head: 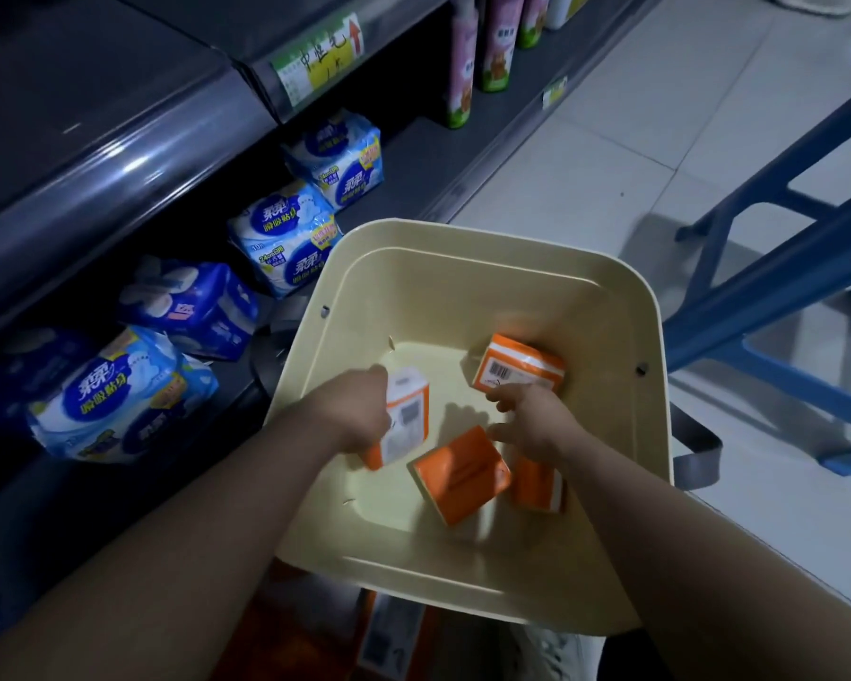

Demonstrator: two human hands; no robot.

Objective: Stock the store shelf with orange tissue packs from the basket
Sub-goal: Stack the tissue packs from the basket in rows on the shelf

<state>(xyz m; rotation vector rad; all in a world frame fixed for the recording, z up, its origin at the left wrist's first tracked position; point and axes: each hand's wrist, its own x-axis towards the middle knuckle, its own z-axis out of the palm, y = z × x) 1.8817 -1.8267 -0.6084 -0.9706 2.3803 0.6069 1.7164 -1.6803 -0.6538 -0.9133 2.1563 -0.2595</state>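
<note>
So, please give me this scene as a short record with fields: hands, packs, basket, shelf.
left hand: closed on a pack in the basket
right hand: open, reaching between packs, holding none
packs in basket: four, all orange
basket: cream, beside the shelf
shelf: blue pad packs, no orange packs seen on it
floor: blue ladder at right
</note>
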